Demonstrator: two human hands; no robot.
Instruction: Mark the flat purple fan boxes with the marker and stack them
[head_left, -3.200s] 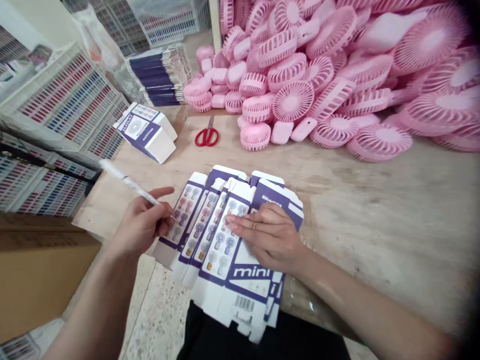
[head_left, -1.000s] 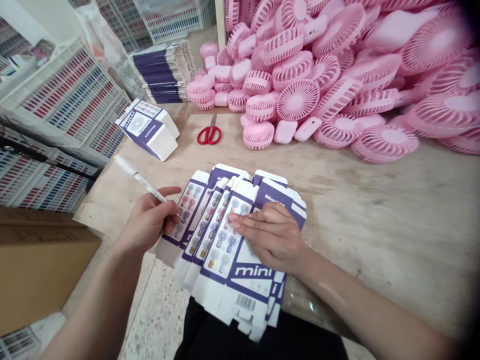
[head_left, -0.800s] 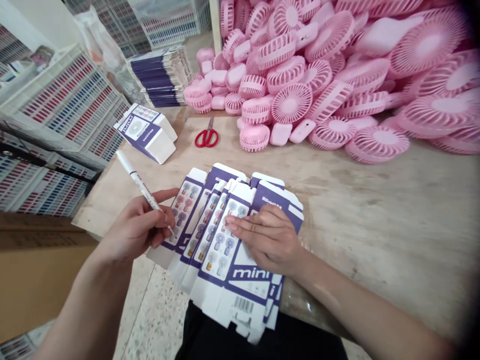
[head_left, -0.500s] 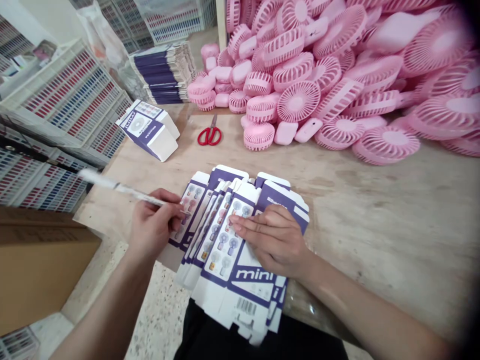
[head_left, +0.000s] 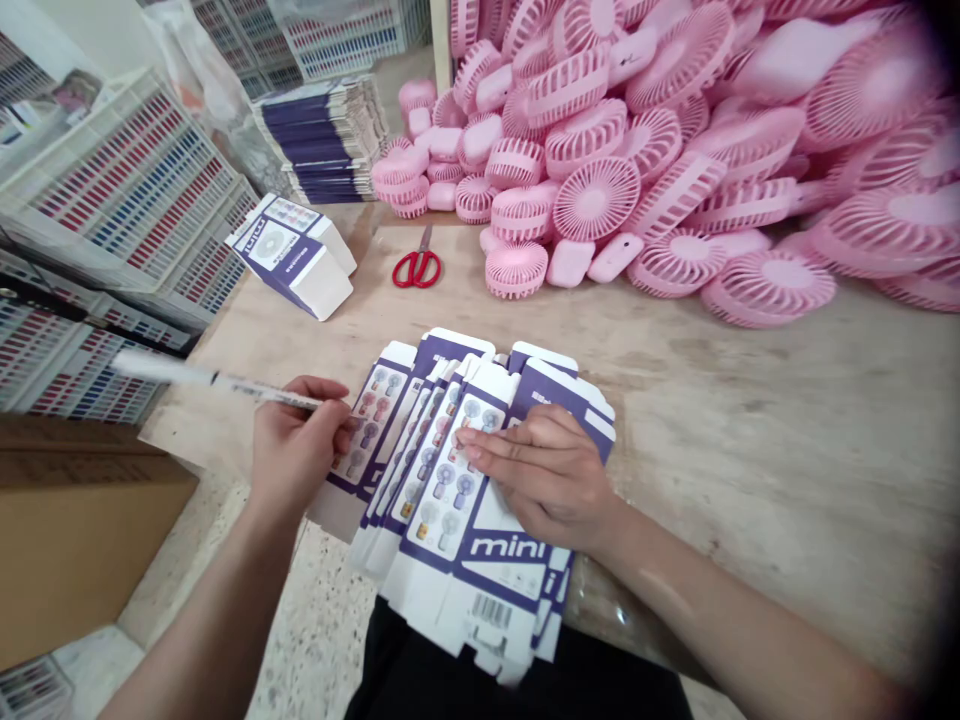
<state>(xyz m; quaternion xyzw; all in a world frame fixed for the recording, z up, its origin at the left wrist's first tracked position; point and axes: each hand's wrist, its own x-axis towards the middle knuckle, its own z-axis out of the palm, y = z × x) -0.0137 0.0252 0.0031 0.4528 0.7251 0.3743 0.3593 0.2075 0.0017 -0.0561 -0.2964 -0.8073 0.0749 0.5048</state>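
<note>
My left hand (head_left: 300,440) is closed around a slim white pen (head_left: 225,384) with a dark band, its back end pointing out to the left. Beside that hand lies the leftmost flat carton (head_left: 375,410), printed with small coloured fans. My right hand (head_left: 551,475) lies over a fanned-out stack of flattened purple and white "mini" cartons (head_left: 442,510), fingers stretched out and touching the top one. The stack overlaps the near table edge. Under the fingers, part of the printing is hidden.
Red-handled scissors (head_left: 417,268) lie beyond the stack. One folded-up carton (head_left: 296,258) stands at the left, with bundled flat cartons (head_left: 322,140) behind. Pink handheld fans (head_left: 596,198) are heaped at the back right. Plastic crates (head_left: 127,190) and a cardboard box (head_left: 82,530) flank the table.
My left hand has shifted slightly left and down with the pen, away from the top of the stack. My right hand stays in the same place on the cartons.
</note>
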